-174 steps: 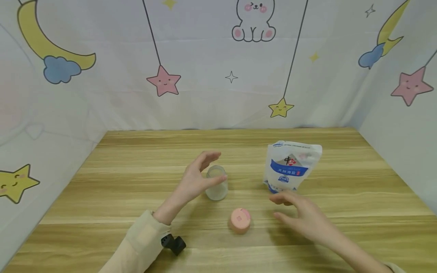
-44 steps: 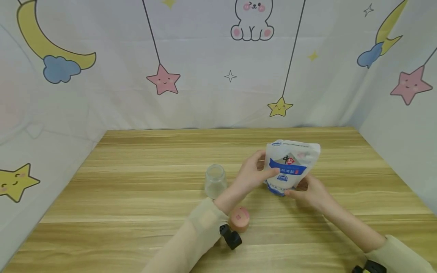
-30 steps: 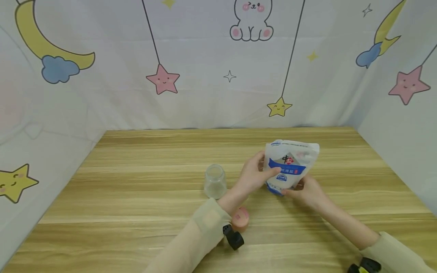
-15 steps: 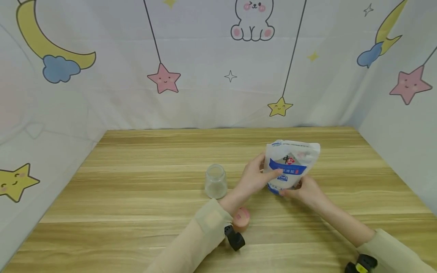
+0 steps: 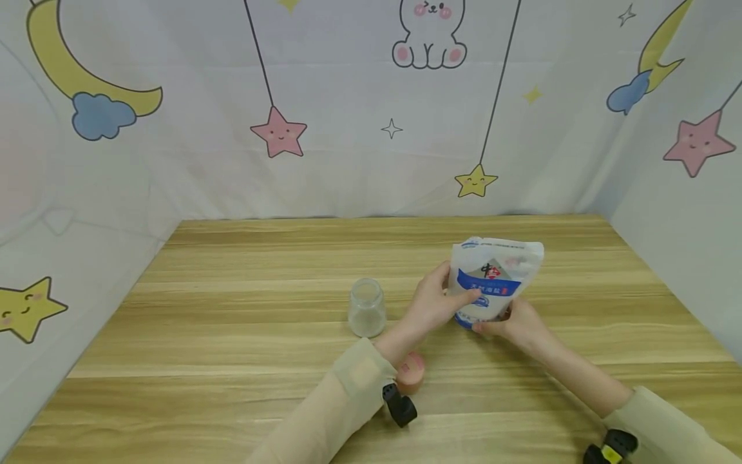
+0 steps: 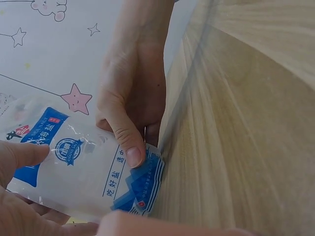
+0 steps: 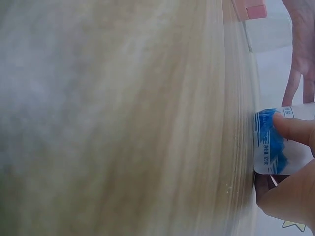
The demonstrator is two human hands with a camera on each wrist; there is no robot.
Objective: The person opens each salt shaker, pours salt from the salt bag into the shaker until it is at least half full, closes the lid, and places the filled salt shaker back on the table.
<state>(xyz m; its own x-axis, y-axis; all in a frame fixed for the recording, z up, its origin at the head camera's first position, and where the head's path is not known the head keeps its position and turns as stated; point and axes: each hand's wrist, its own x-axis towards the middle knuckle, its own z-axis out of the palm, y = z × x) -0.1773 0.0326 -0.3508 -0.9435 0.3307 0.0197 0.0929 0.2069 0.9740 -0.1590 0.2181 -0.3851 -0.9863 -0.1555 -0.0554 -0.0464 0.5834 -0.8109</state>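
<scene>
A white and blue pouch of sea salt [image 5: 495, 261] stands at the right of the table, its bottom edge close on the wood. My left hand [image 5: 430, 304] grips its left side, the thumb across the printed front and the fingers behind. Low on the other side, my right hand [image 5: 522, 327] pinches the pouch near its base. In the left wrist view the right thumb [image 6: 132, 147] presses just above the blue bottom corner. The right wrist view shows the pouch's blue base [image 7: 269, 140] between thumb and fingers.
Left of the pouch stands a clear glass jar [image 5: 366, 312]. A round pink lid [image 5: 411, 372] lies in front of it, partly hidden by the left wrist. The wooden table [image 5: 232, 309] ends at a white cartoon-print curtain [image 5: 348, 174].
Earlier the left hand was beside the jar and the right hand in front of the pouch; both have since taken hold of the pouch. Lately the right thumb has slid slightly left along its base.
</scene>
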